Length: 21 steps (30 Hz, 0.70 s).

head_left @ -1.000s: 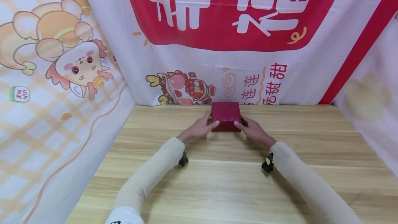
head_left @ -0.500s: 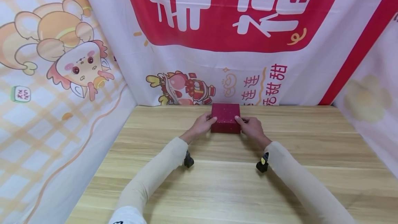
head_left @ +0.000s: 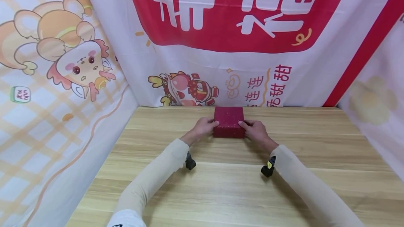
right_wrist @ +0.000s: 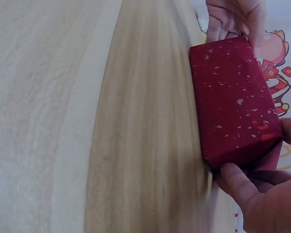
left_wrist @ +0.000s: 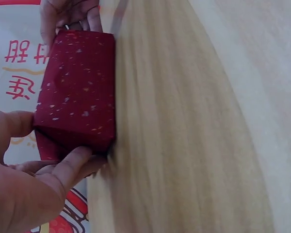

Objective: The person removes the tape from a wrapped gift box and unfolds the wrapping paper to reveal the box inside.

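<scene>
A box (head_left: 228, 117) covered in dark red paper with pale speckles sits near the far edge of the wooden table. My left hand (head_left: 203, 128) holds its left end, thumb at one edge and fingers against the end face. On the opposite end, my right hand (head_left: 256, 131) grips in much the same way. In the left wrist view, folded paper (left_wrist: 47, 145) forms a slanted flap at the end, partly hidden by the fingers. The right wrist view has a similar fold (right_wrist: 269, 159) beside the right fingers.
The wooden table (head_left: 221, 192) stretches toward me from the box. Behind it hangs a white and red printed cloth (head_left: 205, 41), its lower edge at the tabletop. A patterned cloth (head_left: 63, 115) closes off the left side, and pale cloth (head_left: 378, 97) the right.
The box has shifted slightly toward me, both hands staying at its ends. Dark gaps seen beside its sides a second ago no longer show; the fingers sit closer in.
</scene>
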Each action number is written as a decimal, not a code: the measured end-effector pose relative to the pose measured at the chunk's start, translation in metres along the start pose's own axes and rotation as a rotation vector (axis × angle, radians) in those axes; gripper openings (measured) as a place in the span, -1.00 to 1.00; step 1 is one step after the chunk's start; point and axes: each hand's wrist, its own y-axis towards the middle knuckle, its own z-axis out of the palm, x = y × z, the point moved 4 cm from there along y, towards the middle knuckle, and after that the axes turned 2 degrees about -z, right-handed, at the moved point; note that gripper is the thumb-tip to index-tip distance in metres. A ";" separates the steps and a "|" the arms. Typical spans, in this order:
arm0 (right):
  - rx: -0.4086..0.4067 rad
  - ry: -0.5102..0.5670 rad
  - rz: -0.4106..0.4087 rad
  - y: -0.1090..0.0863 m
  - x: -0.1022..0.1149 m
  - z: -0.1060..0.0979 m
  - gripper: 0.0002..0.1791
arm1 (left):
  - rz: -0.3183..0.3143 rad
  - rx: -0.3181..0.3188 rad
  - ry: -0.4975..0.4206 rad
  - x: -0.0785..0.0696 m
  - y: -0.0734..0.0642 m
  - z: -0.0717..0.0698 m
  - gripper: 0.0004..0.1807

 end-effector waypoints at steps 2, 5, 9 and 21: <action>0.017 0.021 0.008 -0.002 0.000 0.000 -0.31 | -0.021 0.020 -0.017 -0.001 -0.003 -0.001 -0.48; 0.041 0.059 0.022 -0.006 0.001 -0.001 -0.34 | -0.033 0.051 -0.024 0.000 -0.007 -0.003 -0.53; 0.067 0.141 0.004 -0.009 0.002 -0.002 -0.36 | -0.031 0.062 -0.028 0.000 -0.009 -0.003 -0.49; 0.147 0.259 -0.120 -0.012 0.005 -0.008 -0.12 | 0.052 0.007 -0.087 0.005 -0.006 -0.003 -0.21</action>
